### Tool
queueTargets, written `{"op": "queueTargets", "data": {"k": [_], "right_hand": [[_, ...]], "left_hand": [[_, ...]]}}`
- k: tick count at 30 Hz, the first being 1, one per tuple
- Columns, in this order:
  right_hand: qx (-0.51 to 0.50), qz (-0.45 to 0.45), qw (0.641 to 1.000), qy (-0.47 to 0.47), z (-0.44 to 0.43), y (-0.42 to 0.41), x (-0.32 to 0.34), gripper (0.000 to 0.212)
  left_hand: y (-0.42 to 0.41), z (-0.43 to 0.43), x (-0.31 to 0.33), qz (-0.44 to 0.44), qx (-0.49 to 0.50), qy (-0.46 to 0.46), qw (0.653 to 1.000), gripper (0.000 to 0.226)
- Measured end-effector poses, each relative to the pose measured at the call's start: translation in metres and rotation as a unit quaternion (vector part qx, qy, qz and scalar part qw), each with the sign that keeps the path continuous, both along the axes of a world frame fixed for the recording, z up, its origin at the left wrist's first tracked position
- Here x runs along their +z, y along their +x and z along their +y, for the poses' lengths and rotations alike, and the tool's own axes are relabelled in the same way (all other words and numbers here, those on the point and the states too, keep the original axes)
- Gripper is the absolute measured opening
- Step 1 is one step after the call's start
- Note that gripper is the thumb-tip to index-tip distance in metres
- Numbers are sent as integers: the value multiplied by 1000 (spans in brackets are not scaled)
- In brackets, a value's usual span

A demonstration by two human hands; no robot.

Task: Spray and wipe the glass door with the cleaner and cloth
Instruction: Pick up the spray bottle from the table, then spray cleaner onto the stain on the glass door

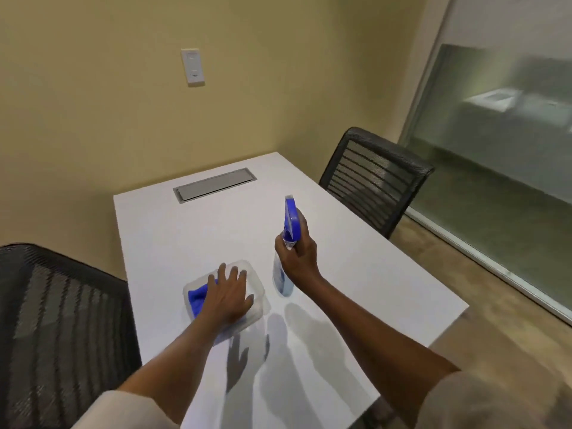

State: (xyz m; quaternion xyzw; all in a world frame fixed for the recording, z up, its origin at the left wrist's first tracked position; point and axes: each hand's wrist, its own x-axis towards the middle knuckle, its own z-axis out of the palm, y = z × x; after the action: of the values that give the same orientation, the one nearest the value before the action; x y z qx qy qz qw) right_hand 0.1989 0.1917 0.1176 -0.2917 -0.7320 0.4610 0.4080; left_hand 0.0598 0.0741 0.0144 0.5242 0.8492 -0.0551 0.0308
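Note:
My right hand point(298, 253) grips the neck of a clear spray bottle point(281, 278) with a blue trigger head point(292, 219), its base standing on or just above the white table point(216, 230). My left hand point(230, 294) lies flat with spread fingers over a clear plastic container point(257, 291) that holds a blue cloth point(198, 297). The hand covers most of the cloth. The glass door point(501, 144) stands at the right, frosted in its upper part.
A black mesh chair point(374, 178) stands at the table's far right side, between table and glass. Another mesh chair point(58, 329) is close at my left. A grey cable hatch point(213, 184) sits in the tabletop near the yellow wall.

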Motion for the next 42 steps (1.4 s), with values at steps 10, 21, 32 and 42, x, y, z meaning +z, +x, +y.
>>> {"op": "queueTargets", "data": {"k": [10,21,32,42], "right_hand": [[-210,-20,975,64,-50,179,30,59],[-463,6,885,58,-161,435,41,66],[-679,-34,733,36,-414,673,55,65],[-829,-52,556,24,-655,780,84,54]], "left_hand": [[129,29,49,24,-228,19,973,74],[397,16,77,-48,-466,11,884,81],[701,-172,79,-27,-716,-8,697,78],[907,-365,113,-51,-875,65,477,70]]}}
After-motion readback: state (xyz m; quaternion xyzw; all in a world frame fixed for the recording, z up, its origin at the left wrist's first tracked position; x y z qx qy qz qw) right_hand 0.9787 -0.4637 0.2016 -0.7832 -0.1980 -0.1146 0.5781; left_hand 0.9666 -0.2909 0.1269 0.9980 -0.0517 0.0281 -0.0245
